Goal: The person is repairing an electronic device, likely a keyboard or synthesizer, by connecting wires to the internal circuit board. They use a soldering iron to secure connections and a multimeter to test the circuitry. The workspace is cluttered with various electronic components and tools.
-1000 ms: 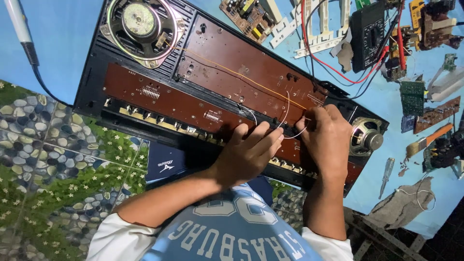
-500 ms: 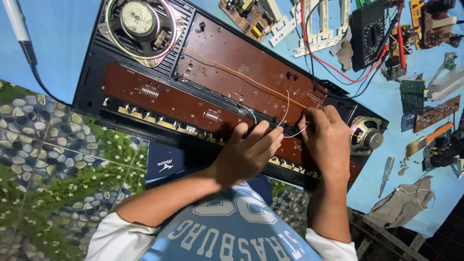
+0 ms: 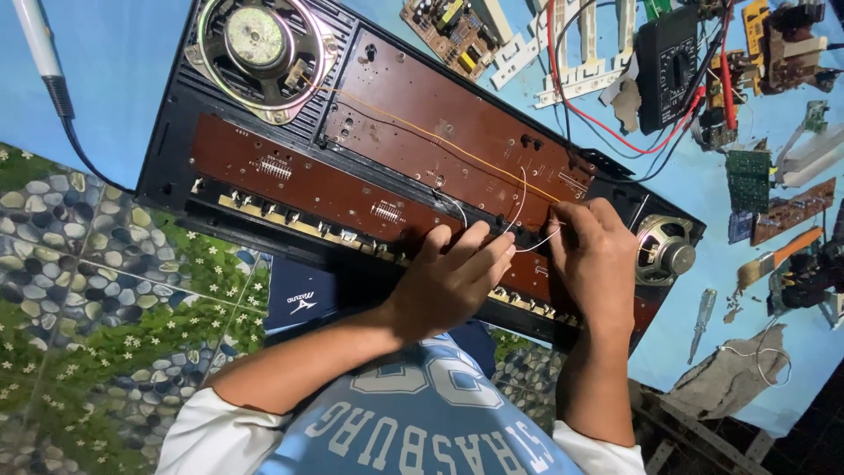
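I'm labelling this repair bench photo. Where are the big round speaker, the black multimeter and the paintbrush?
big round speaker (image 3: 256,37), head view, on its centre magnet.
black multimeter (image 3: 666,66), head view, on its round dial.
paintbrush (image 3: 774,258), head view, on the handle near the bristles.

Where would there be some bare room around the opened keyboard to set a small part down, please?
Free: the blue sheet left of the big speaker, between it and the soldering iron, and the pebble-pattern floor below the keyboard case. Crowded: the upper right, around the multimeter, loose circuit boards and red leads.
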